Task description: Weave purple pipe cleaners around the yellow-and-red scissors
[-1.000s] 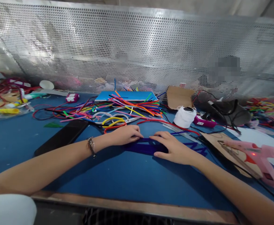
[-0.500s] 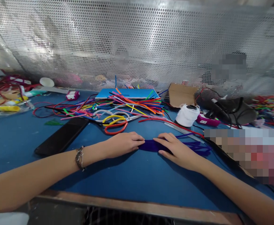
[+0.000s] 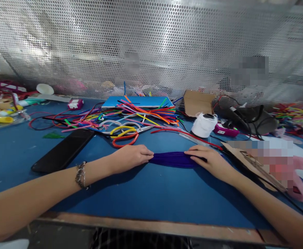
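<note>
Bundle of dark-blue strands point(image 3: 171, 159) lay between the near and far edges of the table point(image 3: 151, 197); my left hand point(image 3: 132, 157) pinched one end, my right hand point(image 3: 213, 162) gripped the other, likely keeping strands straight, together. Scissors point(image 3: 138, 131) sat just beyond.

Craft workshop, scissors point(image 3: 126, 135), glue gun point(image 3: 300, 185), pipe cleaners point(image 3: 148, 112)

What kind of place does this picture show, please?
Probably a handicraft workshop: a pile of thin multicoloured flexible stems, metal scissors with red loop handles and a white wound spool of thread share one blue flat tabletop.
</note>
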The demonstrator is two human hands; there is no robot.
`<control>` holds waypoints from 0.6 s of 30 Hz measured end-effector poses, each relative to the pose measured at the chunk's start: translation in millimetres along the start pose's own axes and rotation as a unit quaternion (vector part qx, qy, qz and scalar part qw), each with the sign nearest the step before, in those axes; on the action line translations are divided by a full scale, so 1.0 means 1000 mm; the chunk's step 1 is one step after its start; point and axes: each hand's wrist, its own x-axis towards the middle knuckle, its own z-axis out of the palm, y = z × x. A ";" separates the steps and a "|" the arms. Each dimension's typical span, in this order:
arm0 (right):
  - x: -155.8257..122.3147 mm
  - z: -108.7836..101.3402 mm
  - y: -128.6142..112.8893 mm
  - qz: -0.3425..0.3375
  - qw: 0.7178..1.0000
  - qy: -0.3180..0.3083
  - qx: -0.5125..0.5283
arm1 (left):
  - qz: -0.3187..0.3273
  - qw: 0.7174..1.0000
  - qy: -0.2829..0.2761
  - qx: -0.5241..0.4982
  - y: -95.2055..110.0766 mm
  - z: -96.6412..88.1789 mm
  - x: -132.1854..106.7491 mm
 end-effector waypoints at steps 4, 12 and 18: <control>0.005 -0.005 0.002 0.046 0.998 0.020 0.038 | 0.007 1.000 0.005 0.002 -0.002 -0.001 0.000; 0.013 -0.006 0.002 0.108 0.992 0.025 0.057 | 0.029 0.999 0.012 -0.024 -0.007 -0.003 -0.003; 0.011 -0.012 0.006 0.142 0.988 0.010 0.064 | 0.035 0.999 -0.007 -0.029 -0.011 -0.003 -0.006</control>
